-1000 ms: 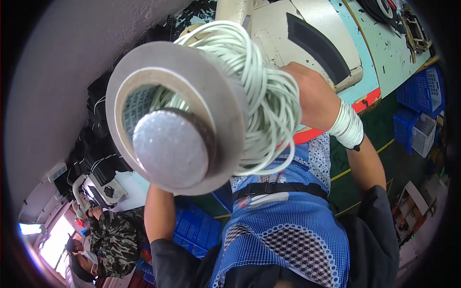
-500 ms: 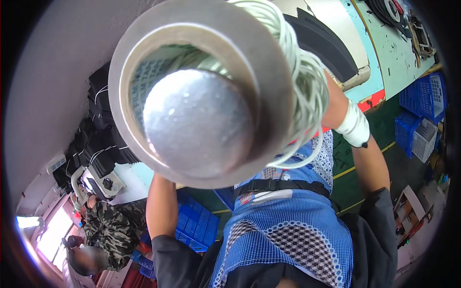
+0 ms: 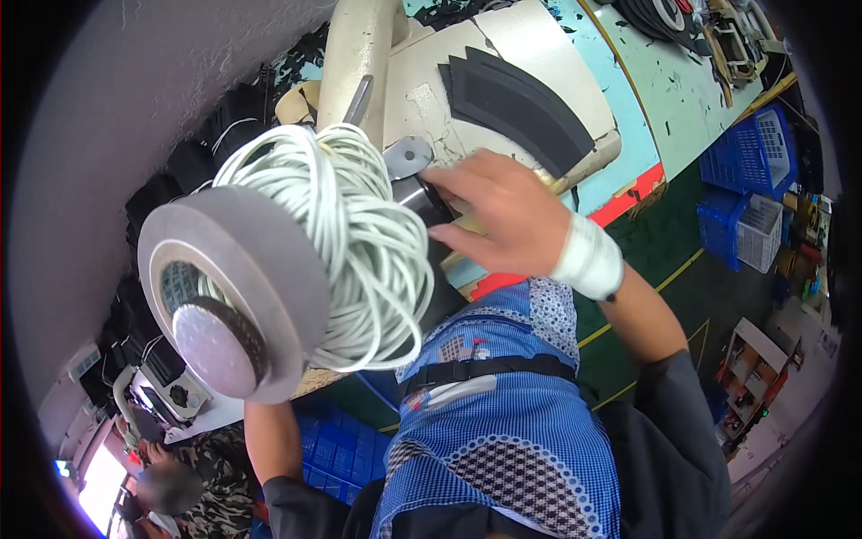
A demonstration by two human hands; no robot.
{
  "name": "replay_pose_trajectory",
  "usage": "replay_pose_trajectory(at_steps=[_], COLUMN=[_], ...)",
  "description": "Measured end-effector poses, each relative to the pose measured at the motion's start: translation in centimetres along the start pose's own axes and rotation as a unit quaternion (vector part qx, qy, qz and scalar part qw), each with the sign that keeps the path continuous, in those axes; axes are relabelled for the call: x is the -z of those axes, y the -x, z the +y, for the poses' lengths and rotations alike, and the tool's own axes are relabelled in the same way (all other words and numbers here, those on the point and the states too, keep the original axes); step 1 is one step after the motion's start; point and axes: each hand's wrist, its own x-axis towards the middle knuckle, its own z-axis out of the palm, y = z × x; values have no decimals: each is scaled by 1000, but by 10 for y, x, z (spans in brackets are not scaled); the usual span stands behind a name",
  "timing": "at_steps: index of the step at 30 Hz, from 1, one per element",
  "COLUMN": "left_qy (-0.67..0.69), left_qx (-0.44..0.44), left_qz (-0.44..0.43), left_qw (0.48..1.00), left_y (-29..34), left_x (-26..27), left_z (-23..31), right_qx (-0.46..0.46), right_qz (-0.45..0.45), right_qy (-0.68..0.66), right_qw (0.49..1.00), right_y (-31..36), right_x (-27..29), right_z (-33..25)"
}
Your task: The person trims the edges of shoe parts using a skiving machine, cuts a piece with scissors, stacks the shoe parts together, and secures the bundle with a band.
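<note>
My right hand (image 3: pixel 503 211), its wrist wrapped in a white band (image 3: pixel 588 258), reaches over the sewing machine bed. Its index finger and thumb are stretched out and apart. The fingertips are at a shiny black piece (image 3: pixel 417 199) beside a small metal plate (image 3: pixel 409 157); whether they touch it is unclear. My left forearm (image 3: pixel 272 440) comes up from below, but its hand is hidden behind a large grey tape roll (image 3: pixel 278 269) and a bundle of white cord (image 3: pixel 337 234). A round silvery knob (image 3: pixel 215 349) pokes through the roll's centre.
Stacked black curved pieces (image 3: pixel 521 112) lie on the cream machine bed (image 3: pixel 422 112). Beyond is a pale green table (image 3: pixel 691 117) with scraps. Blue crates (image 3: pixel 745 153) stand on the floor at right. A person in camouflage (image 3: pixel 215 485) works at lower left by another machine (image 3: pixel 166 395).
The view has shifted, so the tape roll and cord appear smaller and further to the left. My right hand, mostly hidden behind them before, now shows with its fingers stretched out.
</note>
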Motion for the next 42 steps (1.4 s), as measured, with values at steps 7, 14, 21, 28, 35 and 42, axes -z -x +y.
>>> replay_pose_trajectory(at_steps=[7,14,21,28,35,42], left_qy=[-179,-242,-225,-195,268,-412], left_qx=[-34,-261,-249,-297,-59,-110], left_qz=[-132,-125,-134,-129,-239,-58], left_qw=[974,926,933,926,931,903], left_y=[36,-17,-12,-1,4,26], left_x=[26,38,31,44,33,-4], left_z=[-11,-28,-43,-41,-30,-4], right_qx=[-73,-58,-176,-205,-107,-93], right_qz=[-104,-184,-164,-180,-164,142], right_qy=[-156,-223,-194,-164,-220,37], right_qw=[979,955,951,948,956,985], right_y=[28,22,7,33,29,21], right_x=[70,57,47,85,55,70], right_z=[6,21,12,4,1,-15])
